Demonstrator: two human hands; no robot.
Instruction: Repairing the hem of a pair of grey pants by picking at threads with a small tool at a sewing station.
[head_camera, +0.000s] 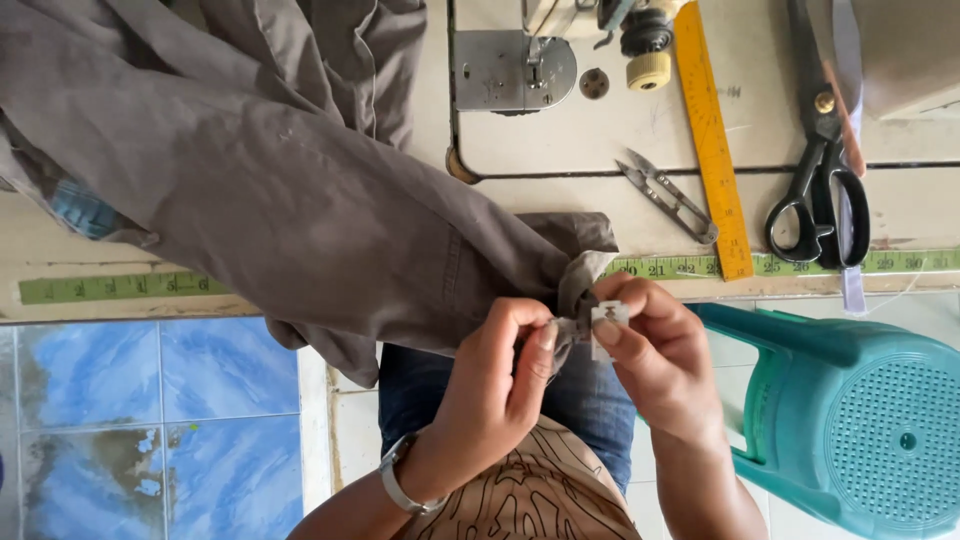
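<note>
A grey-brown garment lies across the sewing table and hangs over its near edge. My left hand pinches the garment's hem end between thumb and forefinger. Just to the right, my right hand holds a small razor blade against that same bit of cloth. Both hands meet below the table edge, over my lap. A metal watch is on my left wrist.
On the table lie thread snips, a yellow ruler, black scissors and the sewing machine's needle plate. A green measuring tape runs along the table edge. A teal plastic stool stands at right.
</note>
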